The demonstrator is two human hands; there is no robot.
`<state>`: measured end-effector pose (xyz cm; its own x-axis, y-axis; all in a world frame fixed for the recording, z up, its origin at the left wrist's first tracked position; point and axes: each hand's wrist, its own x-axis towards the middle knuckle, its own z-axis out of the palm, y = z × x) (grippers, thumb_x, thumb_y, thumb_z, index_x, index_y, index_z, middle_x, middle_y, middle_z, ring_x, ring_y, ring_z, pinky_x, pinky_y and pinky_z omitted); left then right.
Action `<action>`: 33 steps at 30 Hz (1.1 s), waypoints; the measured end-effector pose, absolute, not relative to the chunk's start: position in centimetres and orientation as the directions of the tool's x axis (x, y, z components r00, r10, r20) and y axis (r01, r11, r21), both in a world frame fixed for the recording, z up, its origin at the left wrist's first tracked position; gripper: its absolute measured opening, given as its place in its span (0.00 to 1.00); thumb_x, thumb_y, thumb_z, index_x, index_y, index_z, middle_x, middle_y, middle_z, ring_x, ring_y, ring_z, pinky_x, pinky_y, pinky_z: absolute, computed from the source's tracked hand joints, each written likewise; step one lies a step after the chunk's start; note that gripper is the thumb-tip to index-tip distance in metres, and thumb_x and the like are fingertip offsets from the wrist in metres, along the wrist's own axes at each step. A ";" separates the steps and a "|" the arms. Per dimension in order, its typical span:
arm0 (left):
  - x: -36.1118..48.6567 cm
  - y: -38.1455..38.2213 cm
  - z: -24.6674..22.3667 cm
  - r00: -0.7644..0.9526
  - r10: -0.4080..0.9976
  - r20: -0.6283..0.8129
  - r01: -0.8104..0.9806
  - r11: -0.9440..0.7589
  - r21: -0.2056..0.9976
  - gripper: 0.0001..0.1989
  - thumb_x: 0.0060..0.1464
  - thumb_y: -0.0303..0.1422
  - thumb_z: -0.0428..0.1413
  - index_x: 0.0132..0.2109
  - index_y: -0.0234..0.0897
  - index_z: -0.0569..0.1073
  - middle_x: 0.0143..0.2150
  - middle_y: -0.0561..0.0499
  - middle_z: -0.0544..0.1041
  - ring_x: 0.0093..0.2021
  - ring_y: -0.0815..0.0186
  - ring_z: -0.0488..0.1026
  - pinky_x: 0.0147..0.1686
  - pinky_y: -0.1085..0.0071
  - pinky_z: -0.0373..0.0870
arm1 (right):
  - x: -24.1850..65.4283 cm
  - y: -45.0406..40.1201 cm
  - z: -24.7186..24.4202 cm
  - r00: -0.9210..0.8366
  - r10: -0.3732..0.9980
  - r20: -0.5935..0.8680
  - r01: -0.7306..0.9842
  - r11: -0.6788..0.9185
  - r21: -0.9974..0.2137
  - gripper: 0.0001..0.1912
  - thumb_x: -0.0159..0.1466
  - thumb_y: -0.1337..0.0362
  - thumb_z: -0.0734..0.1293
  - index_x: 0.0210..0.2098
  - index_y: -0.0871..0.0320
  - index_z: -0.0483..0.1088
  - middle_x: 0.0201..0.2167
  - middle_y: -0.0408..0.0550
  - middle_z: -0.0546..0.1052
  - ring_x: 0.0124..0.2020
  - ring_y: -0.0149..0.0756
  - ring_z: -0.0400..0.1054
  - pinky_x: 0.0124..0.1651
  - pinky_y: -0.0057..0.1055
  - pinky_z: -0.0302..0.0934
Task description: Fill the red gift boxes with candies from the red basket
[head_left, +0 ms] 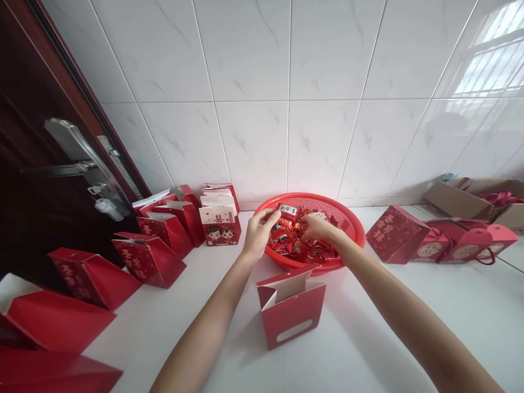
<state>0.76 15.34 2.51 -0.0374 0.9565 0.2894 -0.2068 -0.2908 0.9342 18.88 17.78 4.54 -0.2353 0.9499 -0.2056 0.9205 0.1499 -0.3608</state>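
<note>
A red plastic basket (355, 229) with a perforated rim holds many wrapped candies (286, 245), mostly red. Over its left edge, my left hand (258, 232) pinches a red candy packet (289, 212) with a pale label between thumb and fingers. My right hand (317, 228) reaches down into the pile, fingertips curled among the candies; what they grip, if anything, is hidden. Just in front of the basket, between my forearms, an open red paper gift box (292, 314) stands upright with its top flaps apart.
Several red gift boxes (149, 259) line the left side by a dark door (36, 180) with a metal handle. A box with cartoon figures (221, 226) stands near the wall. At right are more red boxes (397, 234) and a cardboard carton (462, 196).
</note>
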 end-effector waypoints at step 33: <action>1.0 14.9 2.9 -0.010 0.956 0.292 -0.230 -0.286 0.930 0.16 0.43 0.45 0.69 0.34 0.37 0.81 0.33 0.50 0.80 0.34 0.65 0.75 0.34 0.71 0.73 | 19.4 16.9 4.9 -0.456 0.863 -0.219 0.826 0.319 -0.464 0.13 0.56 0.66 0.70 0.22 0.56 0.61 0.23 0.40 0.67 0.27 0.33 0.62 0.29 0.30 0.52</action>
